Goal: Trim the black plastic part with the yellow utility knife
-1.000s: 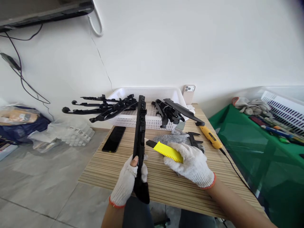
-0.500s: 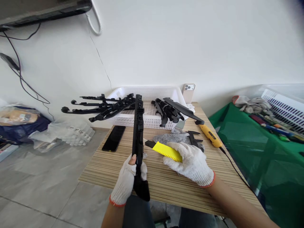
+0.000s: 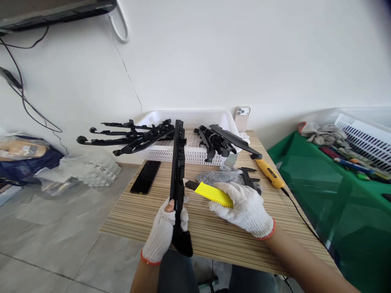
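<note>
My left hand (image 3: 162, 232), in a white knit glove with open fingertips, grips the lower part of a long black plastic part (image 3: 178, 171) held almost upright over the wooden table (image 3: 146, 211). In my right hand (image 3: 244, 207), also gloved, is a yellow utility knife (image 3: 210, 193). Its blade tip touches the right edge of the black part at about mid-length. Behind stands a white basket (image 3: 189, 138) with several more black plastic parts (image 3: 216, 142) in it and hanging over its left rim.
A black phone (image 3: 146, 177) lies on the table at left. A grey glove (image 3: 220, 176), a black caliper (image 3: 248, 177), an orange-yellow knife (image 3: 270, 174) and a cable lie behind my right hand. Another phone (image 3: 242, 119) leans on the wall. A green-covered table (image 3: 320, 183) with tools stands at right.
The knife blade has slid slightly along the edge of the black part. The view has shifted a little; both hands keep their hold.
</note>
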`<state>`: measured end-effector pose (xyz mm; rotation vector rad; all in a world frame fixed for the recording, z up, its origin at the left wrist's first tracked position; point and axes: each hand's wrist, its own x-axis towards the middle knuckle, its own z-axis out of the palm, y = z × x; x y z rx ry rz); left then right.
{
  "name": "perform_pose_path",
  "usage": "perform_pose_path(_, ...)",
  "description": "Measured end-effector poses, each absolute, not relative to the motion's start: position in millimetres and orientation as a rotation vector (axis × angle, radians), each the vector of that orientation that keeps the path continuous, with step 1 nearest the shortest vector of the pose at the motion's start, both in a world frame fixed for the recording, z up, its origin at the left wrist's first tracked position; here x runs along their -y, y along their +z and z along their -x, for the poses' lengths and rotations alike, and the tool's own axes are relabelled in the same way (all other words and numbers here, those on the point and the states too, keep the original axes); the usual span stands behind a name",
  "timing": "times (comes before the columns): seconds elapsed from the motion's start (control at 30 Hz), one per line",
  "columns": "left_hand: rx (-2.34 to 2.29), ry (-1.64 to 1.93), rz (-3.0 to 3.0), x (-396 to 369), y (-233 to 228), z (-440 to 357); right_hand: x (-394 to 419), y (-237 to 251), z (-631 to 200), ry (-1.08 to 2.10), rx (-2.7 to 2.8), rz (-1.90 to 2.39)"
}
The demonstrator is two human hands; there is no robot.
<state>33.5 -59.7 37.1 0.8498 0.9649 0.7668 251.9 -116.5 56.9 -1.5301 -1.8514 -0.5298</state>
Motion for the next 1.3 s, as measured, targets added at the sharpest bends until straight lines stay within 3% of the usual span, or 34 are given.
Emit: perform_pose_path(1.3,-0.878,0.78,-1.1,69.0,39.9,-31.4,114.8,55.5,-258.6,-0.439,1.832,1.674)
